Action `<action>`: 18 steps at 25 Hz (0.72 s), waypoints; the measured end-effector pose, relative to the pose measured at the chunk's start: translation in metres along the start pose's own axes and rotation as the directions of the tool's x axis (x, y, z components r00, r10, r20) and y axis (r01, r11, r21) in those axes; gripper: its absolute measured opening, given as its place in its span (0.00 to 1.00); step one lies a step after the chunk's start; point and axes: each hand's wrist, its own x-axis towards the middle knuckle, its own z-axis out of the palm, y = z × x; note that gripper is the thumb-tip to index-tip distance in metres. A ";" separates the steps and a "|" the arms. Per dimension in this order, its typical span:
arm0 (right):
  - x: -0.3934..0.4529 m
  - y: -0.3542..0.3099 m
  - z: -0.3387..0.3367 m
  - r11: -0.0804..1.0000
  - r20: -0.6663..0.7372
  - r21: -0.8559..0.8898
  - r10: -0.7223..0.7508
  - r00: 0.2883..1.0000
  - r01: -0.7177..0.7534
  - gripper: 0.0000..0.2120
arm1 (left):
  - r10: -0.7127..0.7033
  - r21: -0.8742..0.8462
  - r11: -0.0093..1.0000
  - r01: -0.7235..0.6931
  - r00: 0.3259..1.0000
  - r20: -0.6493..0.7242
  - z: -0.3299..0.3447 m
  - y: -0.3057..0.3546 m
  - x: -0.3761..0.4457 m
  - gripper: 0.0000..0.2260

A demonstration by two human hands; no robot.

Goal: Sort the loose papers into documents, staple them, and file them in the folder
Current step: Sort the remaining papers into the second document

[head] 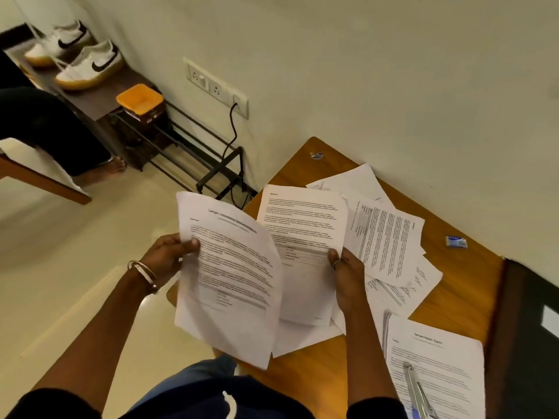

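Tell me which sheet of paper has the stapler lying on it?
The sheet at the near right corner of the table, headed with a title line. The metal stapler lies on it; no hand touches this sheet, unlike the two held ones.

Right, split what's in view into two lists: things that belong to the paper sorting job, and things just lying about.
Part of the job:
- sheet in the left hand
- sheet in the right hand
- loose papers on the table
- stacked document
- stapler lying on it

Just lying about:
- small blue box
- sneakers
- orange tray
- shoe rack
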 end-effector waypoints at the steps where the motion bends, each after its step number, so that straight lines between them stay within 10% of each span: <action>1: -0.003 -0.003 0.001 0.999 0.059 0.048 -0.008 0.998 0.005 0.12 | 0.026 0.065 0.997 -0.029 0.999 0.041 0.014 0.006 0.005 0.13; 5: -0.015 -0.003 0.004 0.984 0.253 0.170 0.014 0.967 -0.058 0.17 | 0.128 0.224 0.965 -0.137 0.990 0.054 0.069 0.028 0.031 0.04; 13: -0.038 -0.008 -0.011 0.929 0.390 0.356 -0.053 0.919 -0.097 0.21 | -0.146 0.155 0.982 0.107 0.954 0.262 0.102 0.037 0.043 0.07; 18: -0.045 -0.015 -0.029 0.952 0.320 0.305 -0.139 0.937 0.037 0.22 | 0.177 0.344 0.899 -0.273 0.942 0.287 0.112 0.040 0.033 0.05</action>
